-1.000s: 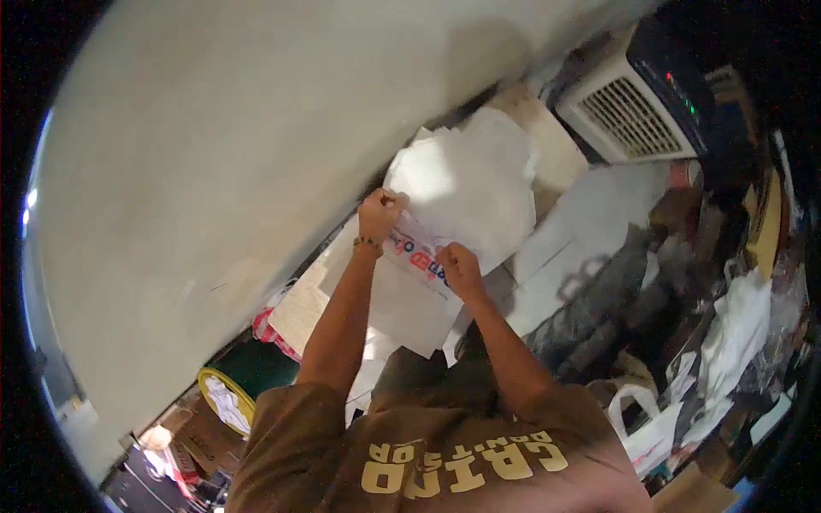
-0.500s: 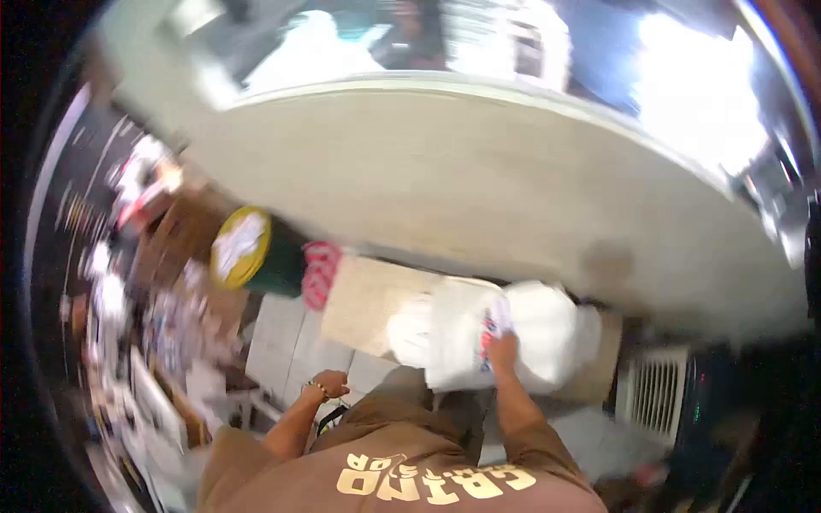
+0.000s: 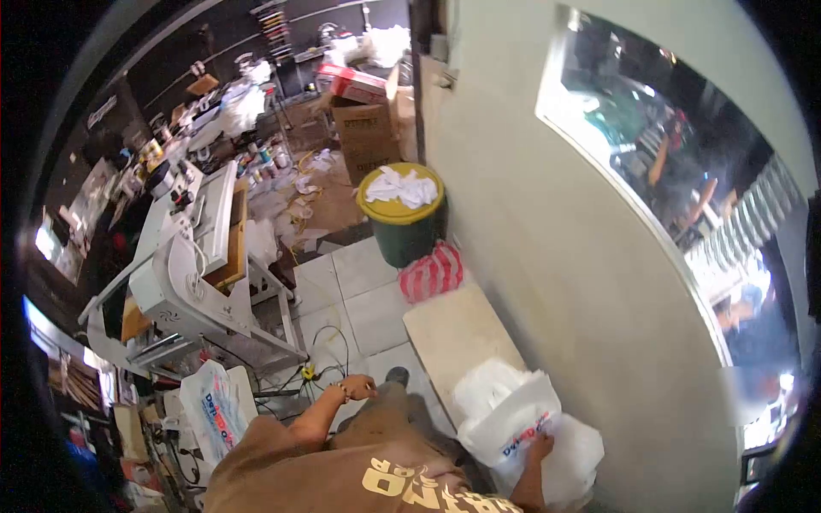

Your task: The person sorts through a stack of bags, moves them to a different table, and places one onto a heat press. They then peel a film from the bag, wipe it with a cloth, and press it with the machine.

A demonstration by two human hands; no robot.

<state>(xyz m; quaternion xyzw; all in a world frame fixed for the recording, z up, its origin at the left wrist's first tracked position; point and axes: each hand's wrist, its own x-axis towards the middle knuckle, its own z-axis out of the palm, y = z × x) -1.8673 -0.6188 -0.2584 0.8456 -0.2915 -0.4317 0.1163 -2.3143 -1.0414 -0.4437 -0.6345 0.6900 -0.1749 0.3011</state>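
Note:
My right hand point(image 3: 540, 446) is closed on a white plastic bag point(image 3: 511, 417) with blue and red print, at the near end of a low pale bench point(image 3: 457, 329). More white plastic bulges against the wall beside it; what is inside cannot be seen. My left hand point(image 3: 359, 387) hangs above my knee, away from the bag. Its fingers are loosely bent and hold nothing. A bracelet circles that wrist.
Beyond the bench stand a red-and-white striped bag point(image 3: 432, 272) and a green bin point(image 3: 404, 239) with a yellow lid. On the left are a white machine point(image 3: 175, 295) on a frame and another printed bag point(image 3: 209, 410). Cables point(image 3: 329, 359) lie on the tiles.
My view has swung left, bringing the workroom and machine into sight. My right hand stays at the white bag on the bench, and my left hand still hangs near my leg.

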